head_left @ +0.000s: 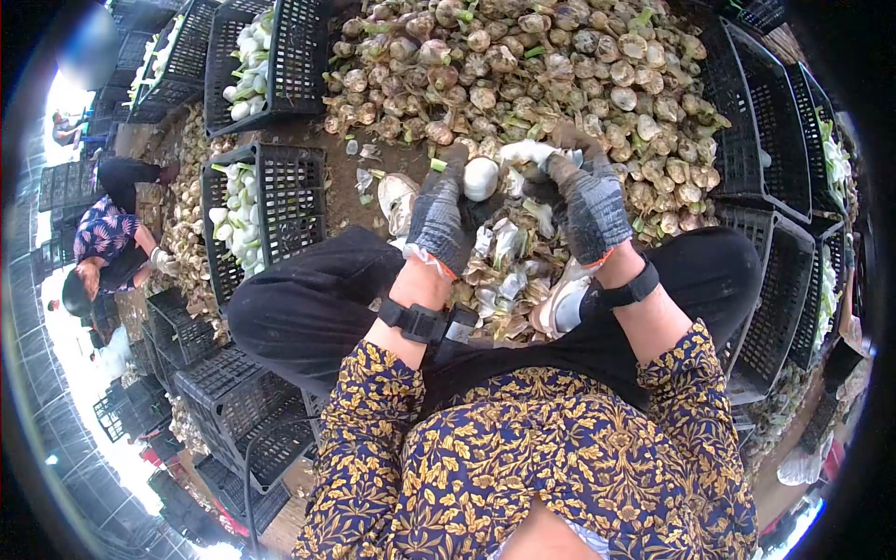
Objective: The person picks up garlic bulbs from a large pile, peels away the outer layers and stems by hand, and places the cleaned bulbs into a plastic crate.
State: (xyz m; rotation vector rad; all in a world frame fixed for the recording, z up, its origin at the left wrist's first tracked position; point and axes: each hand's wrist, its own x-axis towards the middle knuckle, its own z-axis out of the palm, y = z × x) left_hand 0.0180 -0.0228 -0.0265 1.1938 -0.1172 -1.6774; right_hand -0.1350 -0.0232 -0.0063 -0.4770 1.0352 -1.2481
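Note:
My left hand [442,217], in a grey work glove with dark, soiled fingers, is closed on a smooth white garlic bulb [481,178]. A short green stem end shows beside its fingertips. To its right, my right hand [592,201], gloved the same way, has its fingers bent and pinches a strip of pale garlic skin [528,152]. The two hands are apart. Loose garlic skins [509,245] lie on the ground below them, between my shoes. Just beyond the hands rises a large heap of unpeeled garlic bulbs [485,70].
Black plastic crates [294,201] with peeled white garlic stand at the left. More black crates [761,121] line the right side, close to my knee. Another gloved person [117,229] sits far left beside a garlic pile. Stacked crates [247,401] stand behind my left knee.

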